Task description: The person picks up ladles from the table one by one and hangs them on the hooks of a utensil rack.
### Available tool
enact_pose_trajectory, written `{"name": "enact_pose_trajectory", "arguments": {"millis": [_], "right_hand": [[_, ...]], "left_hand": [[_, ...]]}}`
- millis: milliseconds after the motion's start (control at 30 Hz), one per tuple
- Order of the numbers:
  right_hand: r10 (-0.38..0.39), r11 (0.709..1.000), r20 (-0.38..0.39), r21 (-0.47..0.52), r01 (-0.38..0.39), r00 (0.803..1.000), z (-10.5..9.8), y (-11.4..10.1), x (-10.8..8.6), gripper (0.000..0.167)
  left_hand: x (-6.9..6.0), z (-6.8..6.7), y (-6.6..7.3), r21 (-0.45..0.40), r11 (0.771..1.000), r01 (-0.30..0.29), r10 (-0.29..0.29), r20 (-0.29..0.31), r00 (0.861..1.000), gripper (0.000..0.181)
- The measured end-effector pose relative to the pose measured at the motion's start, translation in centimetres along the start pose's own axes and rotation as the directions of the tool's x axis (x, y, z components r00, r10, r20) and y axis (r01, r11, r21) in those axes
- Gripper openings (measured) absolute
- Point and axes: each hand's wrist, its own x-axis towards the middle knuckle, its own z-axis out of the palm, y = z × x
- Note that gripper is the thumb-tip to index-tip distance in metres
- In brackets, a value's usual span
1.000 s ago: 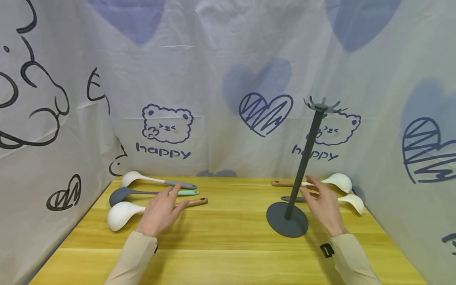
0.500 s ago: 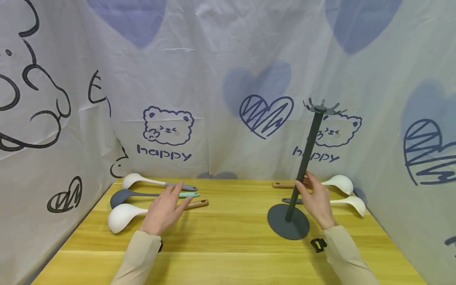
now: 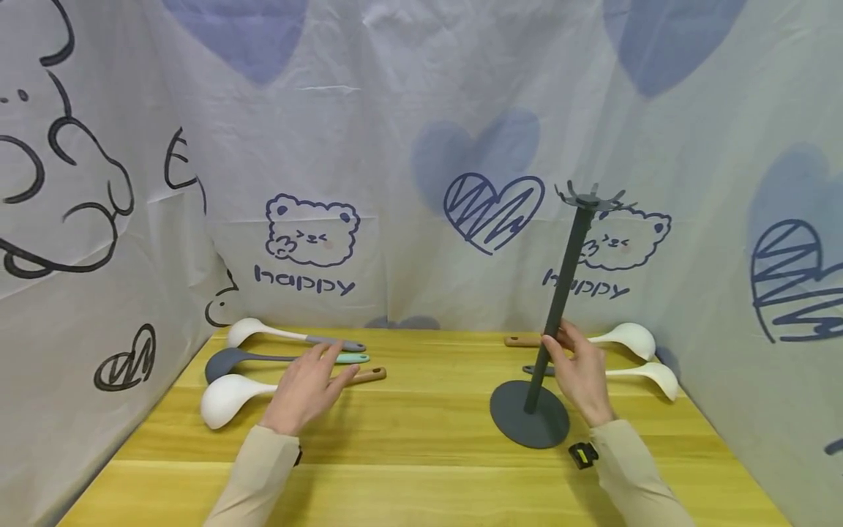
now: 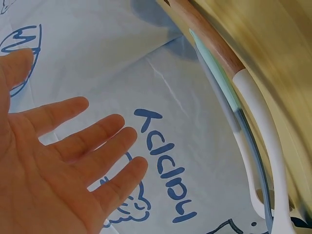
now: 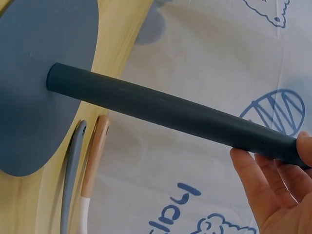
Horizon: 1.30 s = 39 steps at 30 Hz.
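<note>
My right hand [image 3: 582, 373] pinches the pole of a dark grey utensil stand [image 3: 565, 285], thumb on one side and fingers on the other; the right wrist view shows this grip on the pole [image 5: 146, 102]. The stand has a round base and a crown of hooks, and leans slightly right in the head view. My left hand [image 3: 306, 391] hovers, fingers spread and holding nothing, over three ladles: a white one with a grey handle [image 3: 334, 342], a dark one with a mint handle [image 3: 352, 359], and a white one with a wooden handle [image 3: 227, 402].
Behind the right hand lie a white ladle with a wooden handle [image 3: 634, 340] and a white ladle with a grey handle [image 3: 657, 378]. White printed cloth [image 3: 408, 263] walls in the wooden table [image 3: 421, 468] at the back and both sides.
My right hand has moved left from beside the pole and taken hold of it. The stand has shifted slightly left. My left hand has hardly moved.
</note>
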Motion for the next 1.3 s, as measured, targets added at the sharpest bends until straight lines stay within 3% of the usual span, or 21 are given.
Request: {"name": "enact_pose_trajectory", "arguments": {"millis": [367, 833, 1100, 1300], "right_hand": [[-0.041, 0.997, 0.018, 0.072, 0.04, 0.999, 1.5, -1.8, -0.1, 0.026], [-0.135, 0.983, 0.034, 0.127, 0.13, 0.99, 4.5, -3.7, -0.2, 0.032], [-0.131, 0.98, 0.06, 0.158, 0.12, 0.99, 6.1, -5.0, -0.4, 0.033], [-0.116, 0.978, 0.093, 0.184, 0.098, 0.989, 7.2, -6.1, -0.6, 0.033]], "left_hand": [[-0.1, -0.1, 0.3, 0.002, 1.0, -0.011, 0.011, 0.004, 1.0, 0.063], [-0.1, 0.5, 0.5, -0.02, 1.0, 0.007, -0.006, 0.051, 0.999, 0.061], [0.0, 0.6, 0.6, -0.007, 1.0, -0.001, 0.001, 0.046, 0.999, 0.059], [-0.1, 0.8, 0.7, -0.03, 1.0, 0.01, -0.008, 0.084, 0.996, 0.06]]}}
